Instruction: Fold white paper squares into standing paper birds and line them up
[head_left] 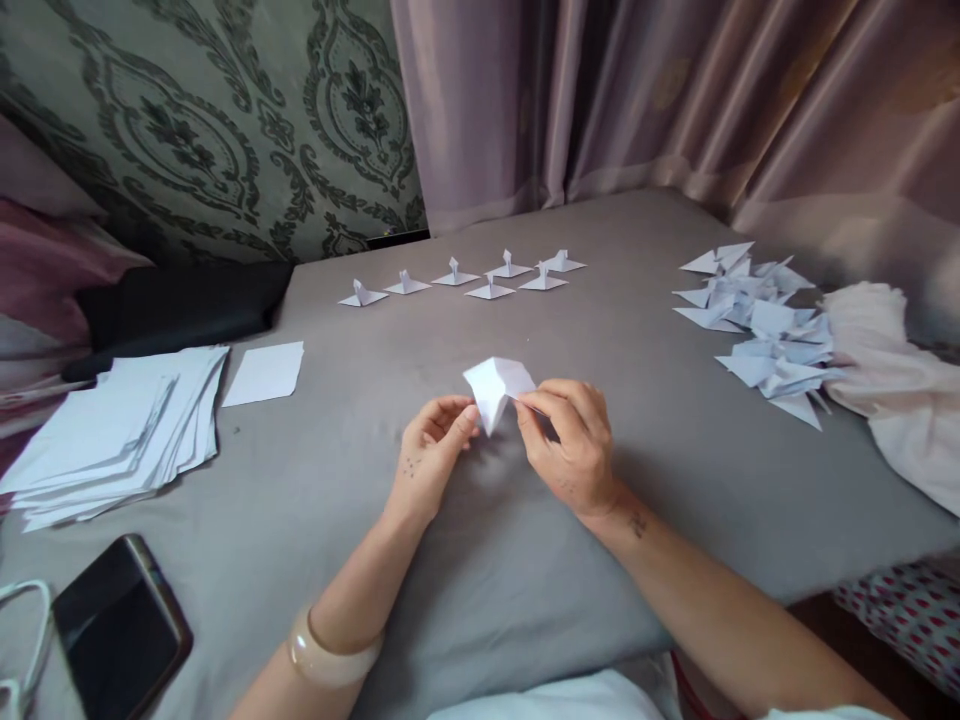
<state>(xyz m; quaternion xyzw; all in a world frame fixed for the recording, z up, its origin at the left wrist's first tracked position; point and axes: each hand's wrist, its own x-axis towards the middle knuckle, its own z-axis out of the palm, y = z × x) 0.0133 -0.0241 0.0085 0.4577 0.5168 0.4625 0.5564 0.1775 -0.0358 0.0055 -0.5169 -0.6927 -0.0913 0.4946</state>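
Observation:
A partly folded piece of white paper point(498, 384) is held up above the grey cloth, its creased panels standing out at angles. My right hand point(570, 440) pinches its right corner between thumb and fingers. On the other side, my left hand point(439, 445) has its fingers curled and its thumb tip close to the paper's lower left edge; whether it grips the paper I cannot make out. Beyond the hands, several small folded paper figures point(490, 288) stand in two loose rows. A pile of folded paper pieces point(772, 320) lies at the right.
At the left lie a stack of white paper sheets point(97, 440) and a single square sheet point(265, 374). A phone point(124, 625) and a white cable point(37, 640) are at the near left. Pale crumpled cloth point(892, 380) borders the right side, and a black item point(187, 310) lies behind the stack.

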